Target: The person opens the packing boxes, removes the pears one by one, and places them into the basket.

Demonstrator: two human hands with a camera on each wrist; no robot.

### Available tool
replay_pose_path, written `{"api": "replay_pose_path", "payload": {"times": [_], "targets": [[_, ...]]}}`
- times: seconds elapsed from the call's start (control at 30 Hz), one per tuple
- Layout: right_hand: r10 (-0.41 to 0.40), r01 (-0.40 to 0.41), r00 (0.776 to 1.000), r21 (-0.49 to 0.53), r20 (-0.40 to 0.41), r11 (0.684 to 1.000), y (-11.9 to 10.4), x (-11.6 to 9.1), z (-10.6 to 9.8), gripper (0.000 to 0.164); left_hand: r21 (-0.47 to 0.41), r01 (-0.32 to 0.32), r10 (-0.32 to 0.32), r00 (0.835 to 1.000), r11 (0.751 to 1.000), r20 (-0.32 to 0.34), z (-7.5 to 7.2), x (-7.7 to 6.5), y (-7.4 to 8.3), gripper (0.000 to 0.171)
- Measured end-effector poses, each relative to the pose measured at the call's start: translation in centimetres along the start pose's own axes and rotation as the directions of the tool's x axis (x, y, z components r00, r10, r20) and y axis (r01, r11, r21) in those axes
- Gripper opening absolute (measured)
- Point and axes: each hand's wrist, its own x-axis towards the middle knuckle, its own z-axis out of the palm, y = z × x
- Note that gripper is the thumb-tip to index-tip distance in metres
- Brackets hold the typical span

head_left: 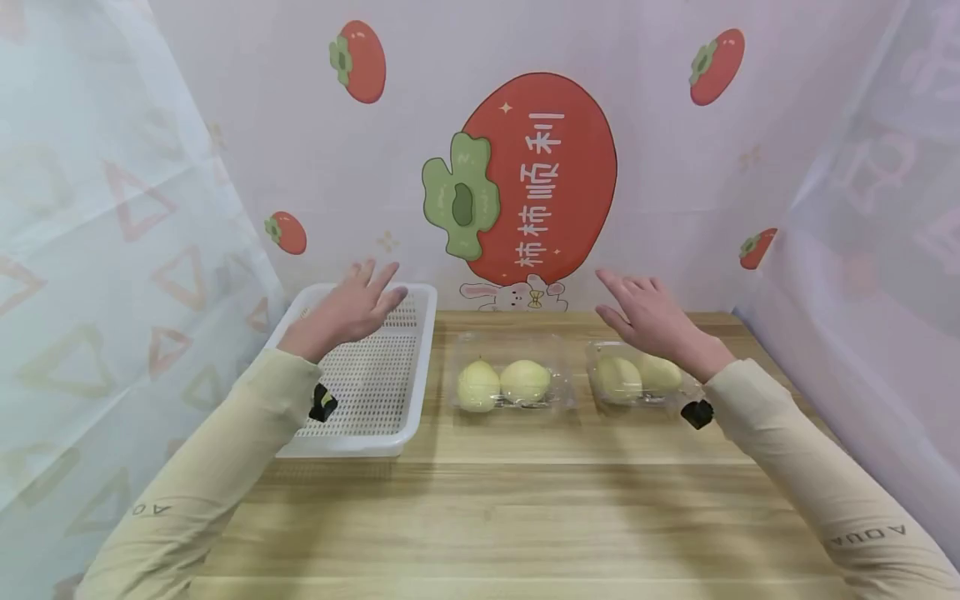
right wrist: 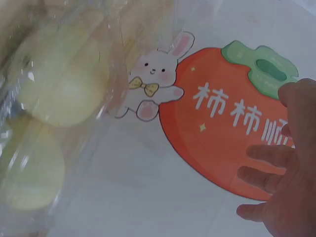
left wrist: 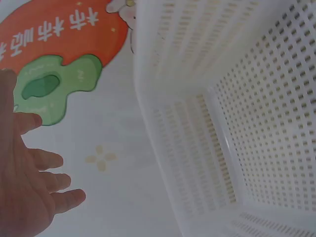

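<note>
My left hand (head_left: 347, 307) hovers over the white perforated plastic basket (head_left: 411, 392), fingers spread and holding nothing. In the left wrist view the basket's slotted walls (left wrist: 192, 158) lie beside that hand. My right hand (head_left: 654, 321) is raised above a clear plastic box (head_left: 637, 400) at the right, its fingers extended and nothing in them. Pale yellow-green pears (head_left: 619, 380) sit inside this box, partly hidden by the hand. Between the two hands stands another clear box (head_left: 562, 387) with pears (head_left: 524, 382) in it. Pears (right wrist: 64, 74) under clear plastic also show in the right wrist view.
The wooden table (head_left: 510, 517) extends in front of the basket and boxes. A back sheet (head_left: 645, 242) printed with persimmons and a rabbit rises behind it. Patterned sheets (head_left: 112, 275) hang at both sides.
</note>
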Motion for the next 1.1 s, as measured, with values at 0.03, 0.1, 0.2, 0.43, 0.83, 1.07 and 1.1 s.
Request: {"api": "replay_pose_path", "payload": {"times": [0.03, 0.1, 0.2, 0.43, 0.83, 1.07, 1.1], "targets": [[-0.011, 0.011, 1.0, 0.01, -0.014, 1.0, -0.2, -0.1, 0.2, 0.064, -0.024, 0.0, 0.0, 1.0, 1.0, -0.008, 0.1, -0.2, 0.2, 0.074], [-0.029, 0.03, 0.999, 0.027, -0.035, 0.999, -0.7, -0.2, 0.6, 0.064, -0.058, -0.008, 0.007, 1.0, 0.998, -0.025, 0.4, -0.5, 0.8, 0.073], [-0.05, 0.052, 0.998, 0.032, -0.048, 0.998, -1.4, -0.2, 1.3, 0.064, -0.112, -0.041, 0.034, 0.998, 0.993, -0.058, 0.7, -1.0, 1.9, 0.072], [-0.089, 0.092, 0.994, 0.056, -0.055, 0.994, -3.0, -0.6, 2.9, 0.062, -0.23, -0.108, 0.094, 0.993, 0.967, -0.072, 2.0, -1.9, 4.0, 0.067], [-0.132, 0.137, 0.99, 0.108, -0.052, 0.985, -4.3, -1.3, 4.9, 0.062, -0.368, -0.211, 0.172, 0.976, 0.906, -0.137, 4.0, -2.4, 5.6, 0.062], [-0.164, 0.165, 0.986, 0.08, -0.03, 0.983, -5.0, -1.7, 5.8, 0.056, -0.399, -0.218, 0.177, 0.974, 0.891, -0.139, 4.2, -3.2, 7.2, 0.066], [-0.161, 0.163, 0.987, 0.077, -0.022, 0.984, -5.1, -1.7, 5.9, 0.055, -0.408, -0.218, 0.174, 0.974, 0.886, -0.143, 4.4, -3.3, 7.4, 0.065]]}}
